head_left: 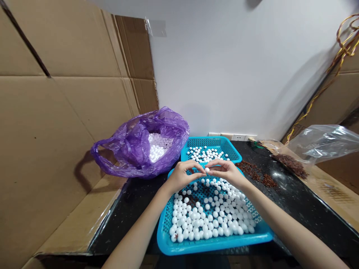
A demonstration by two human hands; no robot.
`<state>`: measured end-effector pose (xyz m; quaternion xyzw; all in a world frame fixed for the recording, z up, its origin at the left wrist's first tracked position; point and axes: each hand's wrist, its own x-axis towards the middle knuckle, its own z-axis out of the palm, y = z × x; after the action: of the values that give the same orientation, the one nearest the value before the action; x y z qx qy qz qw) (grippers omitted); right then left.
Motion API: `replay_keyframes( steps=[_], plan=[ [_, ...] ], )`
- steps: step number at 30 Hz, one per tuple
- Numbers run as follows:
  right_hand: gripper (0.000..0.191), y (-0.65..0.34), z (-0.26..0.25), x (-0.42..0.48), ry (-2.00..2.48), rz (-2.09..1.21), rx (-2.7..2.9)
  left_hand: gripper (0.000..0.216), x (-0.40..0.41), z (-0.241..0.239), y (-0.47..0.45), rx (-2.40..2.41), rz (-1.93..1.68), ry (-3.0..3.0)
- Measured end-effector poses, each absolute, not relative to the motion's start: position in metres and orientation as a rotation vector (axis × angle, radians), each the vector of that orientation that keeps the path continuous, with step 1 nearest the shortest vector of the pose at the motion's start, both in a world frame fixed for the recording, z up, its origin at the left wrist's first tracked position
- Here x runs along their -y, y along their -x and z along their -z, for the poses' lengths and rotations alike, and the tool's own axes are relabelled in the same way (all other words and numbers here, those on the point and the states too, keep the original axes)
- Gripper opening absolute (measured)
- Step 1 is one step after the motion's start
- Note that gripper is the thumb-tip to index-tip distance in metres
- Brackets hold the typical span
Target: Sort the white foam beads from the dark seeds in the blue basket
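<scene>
Over the far rim of the front blue plastic basket [215, 246], my two hands meet around one small white ball [206, 170]. My right hand [226, 172] pinches the ball between thumb and fingertips. From the left, the closed thumb and fingertips of my left hand [186, 173] come right up to the ball; whatever is between them is too small to make out. Many loose white balls [213, 224] lie in the front basket below my hands. Some small dark reddish-brown pieces [192, 201] lie among them.
A second blue basket [238, 155] with white balls stands behind. At left, an open purple plastic bag [120, 157] holds more balls. Reddish-brown piles [252, 171] lie on the black tabletop [297, 201] at right, near a clear plastic bag [325, 144]. Cardboard [56, 149] walls the left.
</scene>
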<state>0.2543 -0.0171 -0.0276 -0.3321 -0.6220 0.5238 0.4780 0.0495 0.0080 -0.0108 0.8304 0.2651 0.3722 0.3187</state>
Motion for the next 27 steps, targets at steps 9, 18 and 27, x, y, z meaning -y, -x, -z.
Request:
replay_keyframes(
  steps=[9,18,27],
  plan=[
    [0.019,-0.2538,0.0282,0.0174,0.809,-1.268,1.517,0.008,-0.0087,0.0106,-0.0493,-0.747,-0.962,-2.179],
    [0.020,-0.2535,0.0272,0.0192,0.806,-1.257,1.522,0.011,-0.0075,0.0087,-0.0513,-0.809,-0.930,-2.133],
    [0.015,-0.2536,0.0292,0.0207,0.812,-1.228,1.555,0.019,-0.0081,0.0102,-0.0513,-0.853,-0.888,-2.119]
  ],
)
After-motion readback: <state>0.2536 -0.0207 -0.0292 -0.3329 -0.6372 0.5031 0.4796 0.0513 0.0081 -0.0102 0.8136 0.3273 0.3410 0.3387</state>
